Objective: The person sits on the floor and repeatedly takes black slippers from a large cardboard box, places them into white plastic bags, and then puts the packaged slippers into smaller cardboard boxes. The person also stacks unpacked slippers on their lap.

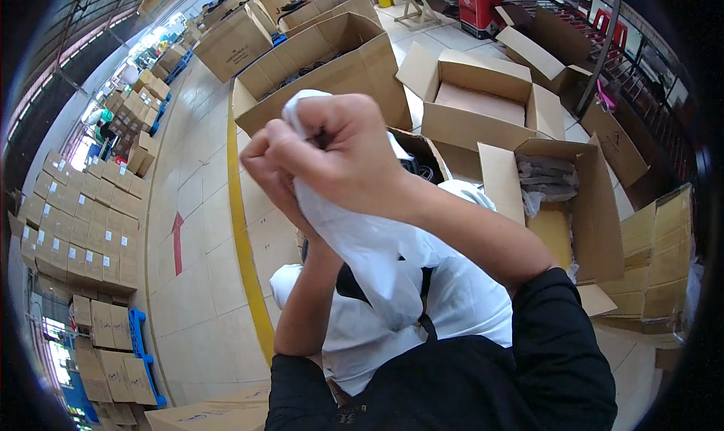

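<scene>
Raised in front of me, my right hand (347,156) is closed in a fist around a thin white sheet (366,239). Whether the sheet is cloth or soft plastic I cannot tell. Its top bunches up above my fingers, and the rest hangs in folds toward my lap. My left hand (273,163) is pressed against the right one, its fingers curled on the same sheet and partly hidden. White material (467,310) covers my legs. Past my right wrist, an open carton (426,144) holds a dark item with a coiled cable, partly hidden by my arm.
A large open carton (377,69) with dark items stands ahead. Open cartons (490,73) are at the right, one box (596,212) holding plastic-wrapped pieces. Stacked cartons (83,220) on blue pallets (143,348) line the left. A yellow floor line (241,235) runs beside me.
</scene>
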A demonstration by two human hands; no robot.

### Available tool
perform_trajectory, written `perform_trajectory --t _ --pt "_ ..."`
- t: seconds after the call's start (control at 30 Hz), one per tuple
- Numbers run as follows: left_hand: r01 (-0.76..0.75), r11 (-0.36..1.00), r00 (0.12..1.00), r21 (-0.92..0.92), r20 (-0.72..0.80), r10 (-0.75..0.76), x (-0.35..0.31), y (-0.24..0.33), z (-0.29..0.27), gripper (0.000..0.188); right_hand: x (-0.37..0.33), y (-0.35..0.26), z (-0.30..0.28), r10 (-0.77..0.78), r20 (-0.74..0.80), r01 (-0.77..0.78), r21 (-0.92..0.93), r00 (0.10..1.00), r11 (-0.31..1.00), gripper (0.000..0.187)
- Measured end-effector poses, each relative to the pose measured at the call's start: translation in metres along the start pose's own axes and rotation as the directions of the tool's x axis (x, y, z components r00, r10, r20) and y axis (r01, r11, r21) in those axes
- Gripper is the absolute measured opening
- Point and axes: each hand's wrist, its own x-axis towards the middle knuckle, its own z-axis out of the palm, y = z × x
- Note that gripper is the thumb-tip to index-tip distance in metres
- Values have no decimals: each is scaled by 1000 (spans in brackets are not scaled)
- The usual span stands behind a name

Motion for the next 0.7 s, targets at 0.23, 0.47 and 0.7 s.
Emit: perform_trajectory --t 0.23,0.47,0.7 --pt "400 747 915 -532 179 -362 8 -23 -22 16 8 13 -24 27 -64 -28 -15 998 999 32" --pt "350 651 909 -673 74 -411 -2 -60 -56 19 -93 53 -45 177 569 -223 12 803 975 120" --pt "298 801 905 -519 -114 -411 -28 -67 -61 25 -139 52 -8 585 511 -672 -21 629 741 58"
